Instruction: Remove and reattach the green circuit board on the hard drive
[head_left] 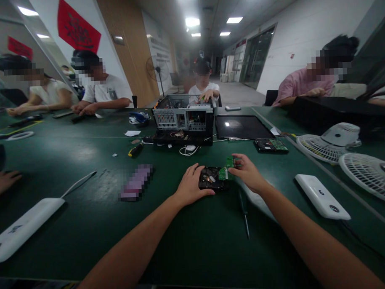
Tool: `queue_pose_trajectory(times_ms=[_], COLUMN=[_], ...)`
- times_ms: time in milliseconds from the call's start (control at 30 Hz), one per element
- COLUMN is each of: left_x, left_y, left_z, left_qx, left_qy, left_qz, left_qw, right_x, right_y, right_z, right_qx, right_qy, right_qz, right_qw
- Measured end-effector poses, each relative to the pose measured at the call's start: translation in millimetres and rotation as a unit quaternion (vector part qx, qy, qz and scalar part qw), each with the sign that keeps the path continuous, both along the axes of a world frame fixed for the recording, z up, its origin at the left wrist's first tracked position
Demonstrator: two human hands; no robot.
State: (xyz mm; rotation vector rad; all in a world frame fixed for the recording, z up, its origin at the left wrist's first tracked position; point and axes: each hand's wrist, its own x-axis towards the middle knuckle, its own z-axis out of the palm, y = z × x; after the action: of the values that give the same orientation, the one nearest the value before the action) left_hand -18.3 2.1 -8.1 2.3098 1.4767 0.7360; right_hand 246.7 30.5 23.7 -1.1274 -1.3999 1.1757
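Hands meet in the middle of our green table point(85, 156). Our left hand point(191, 184) lies on the left side of the black drive point(211, 179), fingers curled over its edge and thumb along its near side, holding it down. Our right hand point(248, 173) pinches the green board point(226, 168), which tilts up at the drive's far right corner. A screwdriver point(244, 210) lies near our right wrist.

Work surface: dark green table point(88, 232). Ceiling: 2 rows of rectangular panel lights point(192, 21), all lit. Right wall point(302, 39): white, with a glass door point(259, 53). Left side: wood panelling point(129, 58), 2 red banners point(77, 28). A pedestal fan point(158, 70) stands in the corridor on a pale floor point(238, 94).
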Motion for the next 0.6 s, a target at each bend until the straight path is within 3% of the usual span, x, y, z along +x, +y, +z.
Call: queue_pose_trajectory(times_ms=[200,367,600], left_x=[7,19,23], left_y=[-3,-16,-21], left_z=[1.6,9.0,11.7], left_qx=[0.047,0.120,0.127], left_qy=[0.035,0.045,0.011], left_qz=[0.001,-0.039,-0.080], left_qw=[0.998,0.991,0.989], right_x=[-15,-13,-14], right_y=[-4,-15,-20], right_z=[-5.8,-13.8,-8.5], right_qx=[0.016,0.049,0.061], right_qy=[-0.017,-0.018,0.002], right_qz=[0.037,0.062,0.084], right_qw=[0.999,0.997,0.995])
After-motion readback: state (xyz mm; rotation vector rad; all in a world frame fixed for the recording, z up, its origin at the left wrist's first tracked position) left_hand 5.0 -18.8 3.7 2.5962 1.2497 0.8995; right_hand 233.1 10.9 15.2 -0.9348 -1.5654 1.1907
